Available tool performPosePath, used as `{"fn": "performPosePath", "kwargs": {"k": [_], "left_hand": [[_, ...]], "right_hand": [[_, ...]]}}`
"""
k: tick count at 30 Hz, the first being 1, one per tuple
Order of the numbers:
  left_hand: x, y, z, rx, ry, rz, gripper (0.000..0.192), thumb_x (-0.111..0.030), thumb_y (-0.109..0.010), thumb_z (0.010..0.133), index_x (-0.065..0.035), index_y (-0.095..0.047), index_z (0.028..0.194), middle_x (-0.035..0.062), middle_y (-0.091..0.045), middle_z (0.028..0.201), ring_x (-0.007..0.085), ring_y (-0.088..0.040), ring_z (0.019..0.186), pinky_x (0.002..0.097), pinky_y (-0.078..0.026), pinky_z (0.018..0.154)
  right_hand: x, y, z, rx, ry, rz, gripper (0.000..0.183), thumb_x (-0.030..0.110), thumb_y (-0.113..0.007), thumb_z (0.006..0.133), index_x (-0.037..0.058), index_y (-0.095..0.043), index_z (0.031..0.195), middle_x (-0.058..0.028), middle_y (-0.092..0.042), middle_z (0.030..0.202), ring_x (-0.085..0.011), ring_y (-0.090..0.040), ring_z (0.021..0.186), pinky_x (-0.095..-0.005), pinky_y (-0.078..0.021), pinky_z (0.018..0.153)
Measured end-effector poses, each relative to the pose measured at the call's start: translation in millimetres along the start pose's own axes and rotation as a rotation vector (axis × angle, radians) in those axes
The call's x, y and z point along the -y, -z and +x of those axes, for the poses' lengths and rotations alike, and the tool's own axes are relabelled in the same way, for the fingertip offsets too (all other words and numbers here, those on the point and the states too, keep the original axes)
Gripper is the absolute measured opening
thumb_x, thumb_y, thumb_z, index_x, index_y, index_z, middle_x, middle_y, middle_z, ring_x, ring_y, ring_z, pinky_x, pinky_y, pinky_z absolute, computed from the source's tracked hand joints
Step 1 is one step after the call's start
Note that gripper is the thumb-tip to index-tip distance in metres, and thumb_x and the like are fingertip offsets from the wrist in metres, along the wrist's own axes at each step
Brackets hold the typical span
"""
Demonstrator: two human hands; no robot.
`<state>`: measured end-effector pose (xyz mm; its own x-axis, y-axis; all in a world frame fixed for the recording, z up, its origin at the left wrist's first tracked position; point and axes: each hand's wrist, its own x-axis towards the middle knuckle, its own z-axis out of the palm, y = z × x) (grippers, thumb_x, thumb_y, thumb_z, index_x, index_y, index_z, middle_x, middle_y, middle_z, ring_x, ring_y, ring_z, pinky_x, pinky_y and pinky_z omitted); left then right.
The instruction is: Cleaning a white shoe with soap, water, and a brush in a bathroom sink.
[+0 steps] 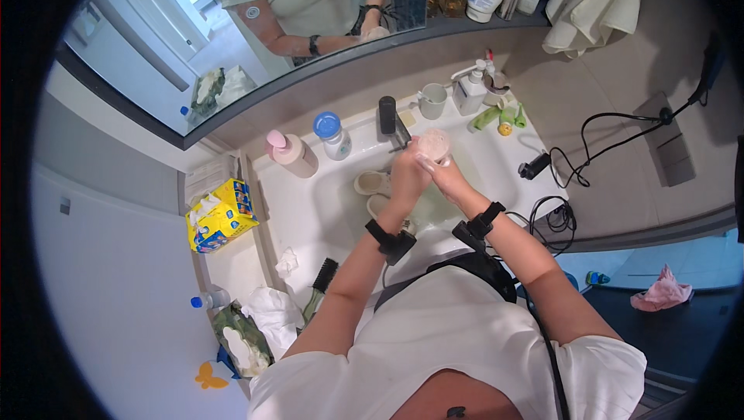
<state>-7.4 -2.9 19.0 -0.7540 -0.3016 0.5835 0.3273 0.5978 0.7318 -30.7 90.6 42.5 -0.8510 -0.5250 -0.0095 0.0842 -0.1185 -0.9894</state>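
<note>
Over the white washbasin, both hands meet at a small round pale-pink item with a mottled top. Whether it is a jar of paste or a solid piece, I cannot tell. My left hand is against its left side, fingers partly hidden. My right hand grips it from below and the right, its fingers looking wet or soapy. Beneath them, a pale shoe and a second one, partly covered by my left forearm, lie in cloudy water. A dark faucet stands just behind my hands.
Along the back stand a pink pump bottle, a blue-lidded container, a cup and a white soap dispenser. Green tubes and a cabled black plug lie right. Yellow wipes and a brush are left.
</note>
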Motion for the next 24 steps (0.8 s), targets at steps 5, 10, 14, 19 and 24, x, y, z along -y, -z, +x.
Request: {"fn": "performPosePath", "kwargs": {"k": [5,10,14,19,24], "left_hand": [[-14,1,-3,0.197,0.089,0.225,0.013,-0.011,-0.057,0.073,-0.0006,-0.057,0.080,0.0194,-0.058,0.072,0.0371,-0.057,0.068,0.0400,-0.046,0.058],[-19,-3,0,0.039,-0.094,0.064,0.014,-0.012,-0.060,0.068,-0.0001,-0.054,0.072,0.0188,-0.057,0.066,0.0369,-0.056,0.062,0.0428,-0.045,0.054],[1,-9,-8,-0.018,-0.193,0.132,0.015,-0.012,-0.063,0.066,-0.0007,-0.056,0.072,0.0180,-0.057,0.064,0.0363,-0.057,0.062,0.0423,-0.045,0.056],[-7,0,-11,0.127,-0.064,0.069,0.017,-0.014,-0.067,0.065,-0.0015,-0.058,0.073,0.0152,-0.059,0.065,0.0344,-0.058,0.065,0.0408,-0.045,0.060],[-9,13,-9,0.233,-0.025,0.025,0.017,-0.015,-0.065,0.068,-0.0023,-0.058,0.077,0.0153,-0.060,0.070,0.0344,-0.058,0.069,0.0399,-0.045,0.061]], "right_hand": [[-7,8,3,-0.117,0.119,-0.167,0.029,0.025,-0.049,0.089,0.0035,-0.050,0.108,-0.0046,-0.058,0.097,-0.0144,-0.054,0.089,-0.0263,-0.0414,0.080],[6,4,7,-0.215,-0.091,0.236,0.024,0.029,-0.048,0.090,0.0056,-0.054,0.090,-0.0067,-0.060,0.087,-0.0154,-0.057,0.077,-0.0269,-0.0450,0.072],[12,9,8,-0.074,-0.354,0.464,0.034,0.033,-0.044,0.090,0.0010,-0.055,0.096,-0.0107,-0.061,0.092,-0.0179,-0.059,0.083,-0.0294,-0.0470,0.077],[-4,25,21,0.115,-0.517,0.619,0.039,0.031,-0.036,0.092,-0.0023,-0.050,0.104,-0.0153,-0.060,0.099,-0.0245,-0.058,0.092,-0.0339,-0.0451,0.084],[-3,33,21,0.369,-0.687,0.751,0.046,0.037,-0.035,0.091,-0.0026,-0.055,0.105,-0.0160,-0.057,0.108,-0.0261,-0.055,0.099,-0.0384,-0.0392,0.092]]}}
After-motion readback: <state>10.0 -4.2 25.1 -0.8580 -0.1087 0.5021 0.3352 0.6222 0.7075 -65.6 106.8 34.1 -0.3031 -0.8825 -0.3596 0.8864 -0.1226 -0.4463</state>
